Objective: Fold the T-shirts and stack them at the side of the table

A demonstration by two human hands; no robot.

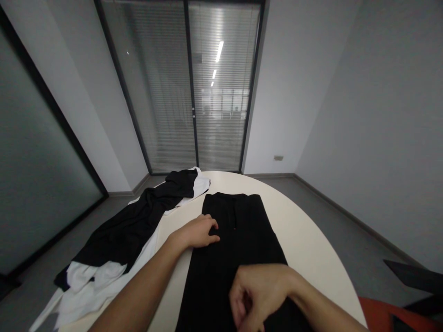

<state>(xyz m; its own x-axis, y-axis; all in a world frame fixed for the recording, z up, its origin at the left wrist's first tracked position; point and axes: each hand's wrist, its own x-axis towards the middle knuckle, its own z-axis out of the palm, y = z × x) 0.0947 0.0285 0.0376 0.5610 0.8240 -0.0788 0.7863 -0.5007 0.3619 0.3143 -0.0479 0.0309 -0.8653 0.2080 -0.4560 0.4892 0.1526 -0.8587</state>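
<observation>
Black trousers (247,244) lie flat on the cream round table (297,221), waistband at the far end. My left hand (200,231) rests at their left edge below the waistband, fingers apart and slightly bent, holding nothing. Lower down, my right hand (258,293) is over the trousers near the bottom of the view. Its fingers curl downward, and what they may pinch is hidden. To the left, a loose pile of black clothing (128,226) lies over white clothing (100,286).
A glass door with blinds (221,129) stands beyond the table. Pale walls (380,124) rise on the right, with a small socket plate (278,158) low down. A red seat (384,316) and black chair parts show at the lower right.
</observation>
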